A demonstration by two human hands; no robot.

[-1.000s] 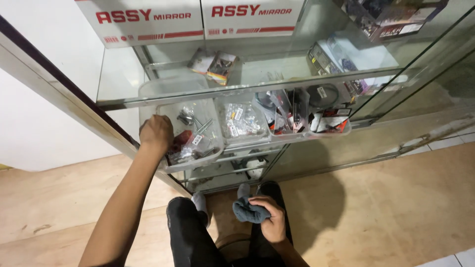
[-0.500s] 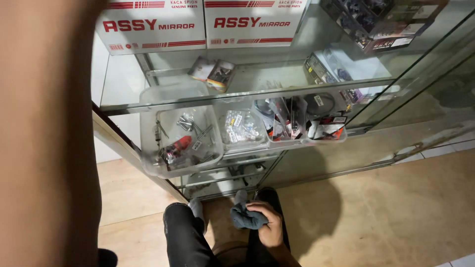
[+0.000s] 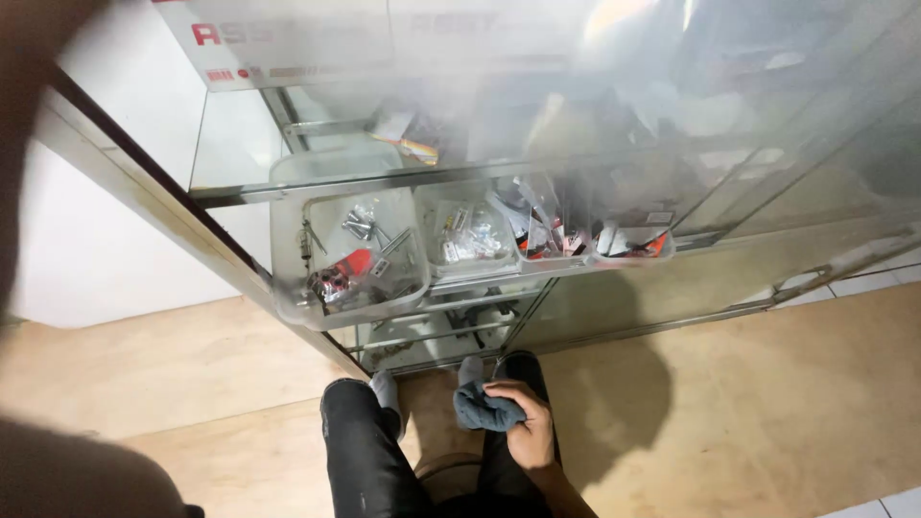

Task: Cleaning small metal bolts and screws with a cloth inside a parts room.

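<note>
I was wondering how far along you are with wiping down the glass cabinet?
Done: cannot tell; the glass shelf looks hazy. In hand: the right hand holds a grey cloth low by the knees. Left: the clear bins of small parts sit on the shelf, apparently untouched.

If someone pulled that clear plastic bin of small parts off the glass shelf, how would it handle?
The clear bin already juts past the shelf edge, so it might tip forward. Its loose metal bits would probably slide and rattle. It looks stiff and probably weighty for its size.
</note>
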